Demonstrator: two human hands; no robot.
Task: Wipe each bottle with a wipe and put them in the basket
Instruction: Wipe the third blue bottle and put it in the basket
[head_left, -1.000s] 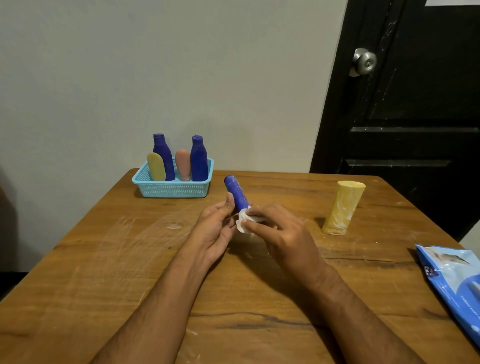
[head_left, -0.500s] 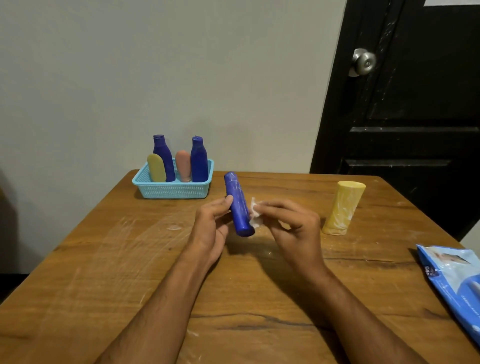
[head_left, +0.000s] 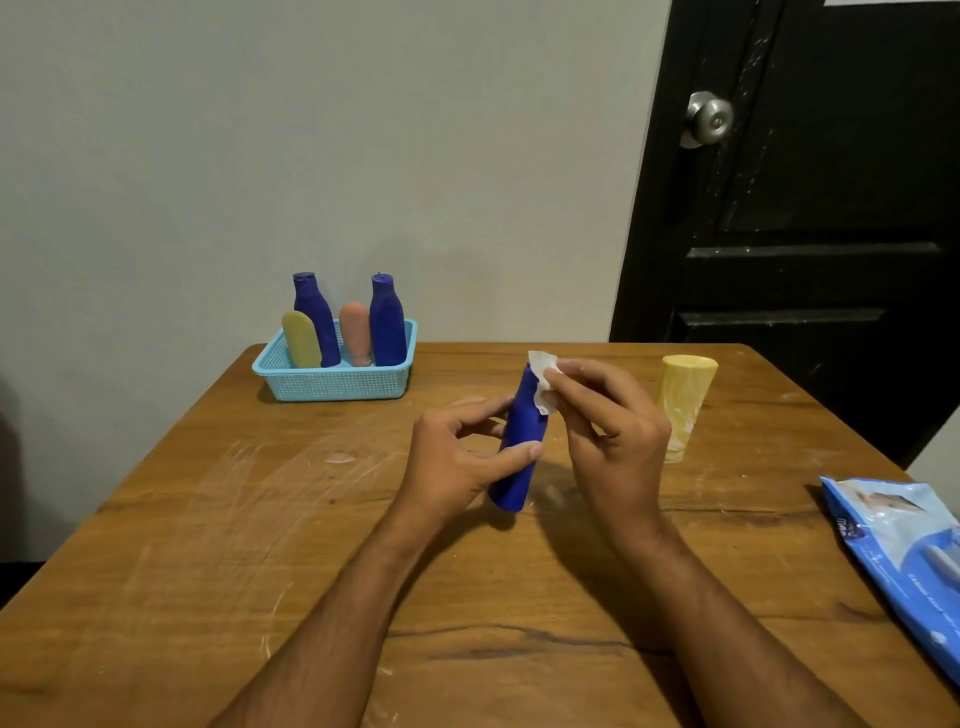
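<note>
My left hand (head_left: 457, 457) grips a dark blue bottle (head_left: 519, 441) around its middle, held above the table and leaning away from me. My right hand (head_left: 608, 431) pinches a small white wipe (head_left: 543, 379) against the bottle's upper end, hiding the cap. A light blue basket (head_left: 332, 384) stands at the table's far left edge and holds two blue bottles (head_left: 387, 322), a yellow one (head_left: 300, 338) and a pinkish one (head_left: 356, 332). A yellow bottle (head_left: 685, 405) stands upside down to the right of my right hand.
A blue pack of wipes (head_left: 904, 551) lies at the right edge of the wooden table (head_left: 208, 519). A grey wall is behind the table, and a black door with a metal knob (head_left: 709, 117) is at the back right.
The wipe has travelled from the bottle's near end up to its far end. The bottle has tipped more upright in my left hand, and my right hand rose with the wipe.
</note>
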